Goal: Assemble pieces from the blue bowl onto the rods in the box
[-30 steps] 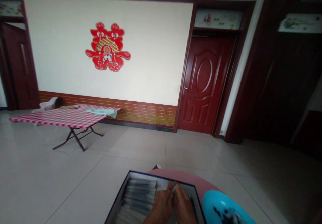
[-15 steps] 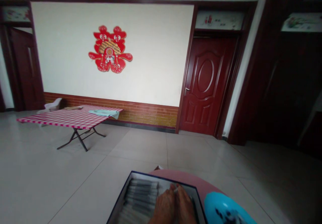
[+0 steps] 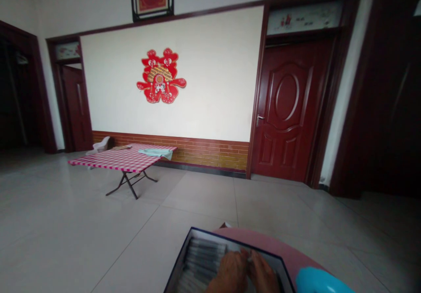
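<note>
Low in the view, a dark-rimmed box (image 3: 174,266) rests on a pink round surface (image 3: 283,243). Its left part holds several slim grey and clear items (image 3: 204,260) in rows, blurred. My left hand (image 3: 230,272) is over the middle of the box, beside those rows, with its fingers bent together. Close against it on the right is my right hand (image 3: 263,273), fingers closed too. A small pale piece shows between the fingertips of both hands, too small and blurred to name.
Right of the box is a bright blue object (image 3: 322,280), cut off by the lower edge. A folding table with a red-checked top (image 3: 115,159) carries a pale green cloth (image 3: 156,152). Behind it stand a pale chair (image 3: 101,145) and a wall; a red door (image 3: 289,108) is at the right.
The view has turned left and tilted, so the room, box and hands appear farther right. Less of the blue object shows. Both hands remain together over the box.
</note>
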Action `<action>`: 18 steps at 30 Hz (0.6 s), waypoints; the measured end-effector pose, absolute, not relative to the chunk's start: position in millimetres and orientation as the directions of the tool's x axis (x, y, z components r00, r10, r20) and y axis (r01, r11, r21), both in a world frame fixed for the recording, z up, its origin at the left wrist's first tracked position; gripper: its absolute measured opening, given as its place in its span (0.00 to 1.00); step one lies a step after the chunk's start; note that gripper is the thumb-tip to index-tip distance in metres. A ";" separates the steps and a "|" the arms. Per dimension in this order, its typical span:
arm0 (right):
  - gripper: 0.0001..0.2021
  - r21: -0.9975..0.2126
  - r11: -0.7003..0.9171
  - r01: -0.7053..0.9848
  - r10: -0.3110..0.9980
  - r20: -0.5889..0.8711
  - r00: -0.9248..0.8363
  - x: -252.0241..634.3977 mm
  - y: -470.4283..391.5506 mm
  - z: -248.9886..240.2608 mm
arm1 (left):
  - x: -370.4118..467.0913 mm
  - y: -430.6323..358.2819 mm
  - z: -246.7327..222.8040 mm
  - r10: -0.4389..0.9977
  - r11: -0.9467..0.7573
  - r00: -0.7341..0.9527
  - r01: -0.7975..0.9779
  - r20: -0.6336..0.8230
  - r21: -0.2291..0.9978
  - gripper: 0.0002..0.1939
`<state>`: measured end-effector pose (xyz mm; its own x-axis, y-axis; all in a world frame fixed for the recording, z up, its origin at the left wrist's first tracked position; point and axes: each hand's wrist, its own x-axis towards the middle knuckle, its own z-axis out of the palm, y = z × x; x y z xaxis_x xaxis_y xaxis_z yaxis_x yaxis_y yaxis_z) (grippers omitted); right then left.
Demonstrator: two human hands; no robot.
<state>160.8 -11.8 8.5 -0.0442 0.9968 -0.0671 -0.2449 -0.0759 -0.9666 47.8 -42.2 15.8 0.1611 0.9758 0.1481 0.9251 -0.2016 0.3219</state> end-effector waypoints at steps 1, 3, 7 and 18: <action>0.24 -0.962 -0.100 -0.253 0.994 -0.085 -0.070 160.6 -11.9 9.5 | 46.9 -42.1 16.4 0.975 -0.203 0.163 0.926 0.149 0.317 0.23; 0.25 -0.947 -0.159 -0.277 0.984 -0.128 -0.128 159.0 -12.6 10.9 | 41.5 -42.2 19.6 0.971 -0.218 0.176 0.931 0.161 0.294 0.23; 0.31 -0.934 -0.200 -0.298 0.979 -0.176 -0.103 155.1 -15.1 13.2 | 14.7 -43.8 32.0 0.969 -0.195 0.155 0.958 0.194 0.210 0.13; 0.31 -0.968 -0.156 -0.196 0.987 -0.146 -0.066 150.2 -19.6 15.3 | -51.2 -50.4 31.5 0.983 -0.111 0.103 0.993 0.154 0.049 0.13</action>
<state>150.2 -19.6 15.3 -0.0657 0.9872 -0.1455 -0.1964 -0.1558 -0.9681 -51.2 -50.4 31.5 0.1026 0.9828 0.1536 0.9926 -0.1112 0.0489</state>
